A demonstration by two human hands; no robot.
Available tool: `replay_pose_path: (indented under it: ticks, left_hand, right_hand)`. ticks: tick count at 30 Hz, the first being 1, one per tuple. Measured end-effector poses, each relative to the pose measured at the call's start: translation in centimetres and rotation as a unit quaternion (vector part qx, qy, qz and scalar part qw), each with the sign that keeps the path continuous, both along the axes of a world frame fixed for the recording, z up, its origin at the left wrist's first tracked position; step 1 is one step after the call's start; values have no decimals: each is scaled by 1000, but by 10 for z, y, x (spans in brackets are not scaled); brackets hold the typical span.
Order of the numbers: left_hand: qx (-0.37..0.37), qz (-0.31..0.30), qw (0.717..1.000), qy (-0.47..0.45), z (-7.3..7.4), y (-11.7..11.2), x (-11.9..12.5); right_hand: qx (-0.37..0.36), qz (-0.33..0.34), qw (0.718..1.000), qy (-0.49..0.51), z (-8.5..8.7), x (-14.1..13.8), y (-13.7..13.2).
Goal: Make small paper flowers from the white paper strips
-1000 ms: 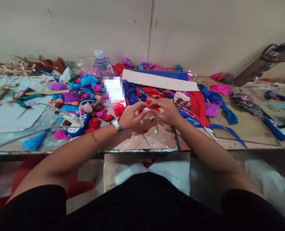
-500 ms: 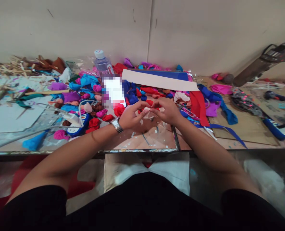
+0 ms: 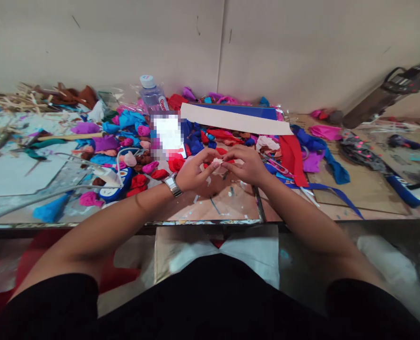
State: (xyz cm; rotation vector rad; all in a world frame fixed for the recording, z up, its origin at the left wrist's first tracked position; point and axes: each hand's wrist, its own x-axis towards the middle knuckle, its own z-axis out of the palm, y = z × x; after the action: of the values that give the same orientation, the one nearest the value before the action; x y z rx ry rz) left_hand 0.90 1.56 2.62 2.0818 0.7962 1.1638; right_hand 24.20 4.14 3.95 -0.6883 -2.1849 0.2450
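Above the near edge of the table, my left hand [image 3: 198, 171] and my right hand [image 3: 244, 164] meet fingertip to fingertip. Both are closed in a pinch on a small piece of pale pink crepe paper [image 3: 217, 166], mostly hidden by the fingers. A metal watch [image 3: 174, 184] is on my left wrist. Just left of my left hand lie red twisted paper pieces [image 3: 176, 162]. Beyond the hands, a crumpled pale paper piece [image 3: 268, 144] and a red paper strip [image 3: 294, 158] lie to the right.
A phone [image 3: 169, 134] with a blurred screen leans near a plastic bottle [image 3: 153, 97]. A long pale paper strip [image 3: 234, 118] lies at the back. Left are a white cable [image 3: 54, 198], a blue box [image 3: 115, 186] and wooden sticks [image 3: 32, 97]. Cardboard [image 3: 365, 196] lies right.
My fingertips have shifted slightly, and more of the pale paper shows between them. My arms stay nearly in place; the view has moved a little.
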Motion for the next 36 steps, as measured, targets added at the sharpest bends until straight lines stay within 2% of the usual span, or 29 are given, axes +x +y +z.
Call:
replay_pose_path:
  ticks: [6, 10, 23, 28, 32, 36]
  left_hand:
    - [5, -5, 1000, -13, 0, -2, 1]
    - [15, 12, 1000, 20, 0, -3, -1]
    - [11, 19, 998, 66, -1, -4, -1]
    - [-66, -1, 998, -21, -2, -2, 1]
    - [-150, -12, 982, -112, -2, 2, 3]
    - [-187, -11, 972, -142, -4, 6, 4]
  right_hand:
    - [-20, 25, 999, 32, 5, 1, -3]
    - [-24, 34, 999, 27, 8, 1, -5]
    - [-35, -5, 999, 6, 0, 0, -2]
    - [-12, -10, 1000, -7, -3, -1, 0]
    - [12, -13, 999, -32, -1, 0, 0]
    - [38, -39, 997, -45, -1, 3, 1]
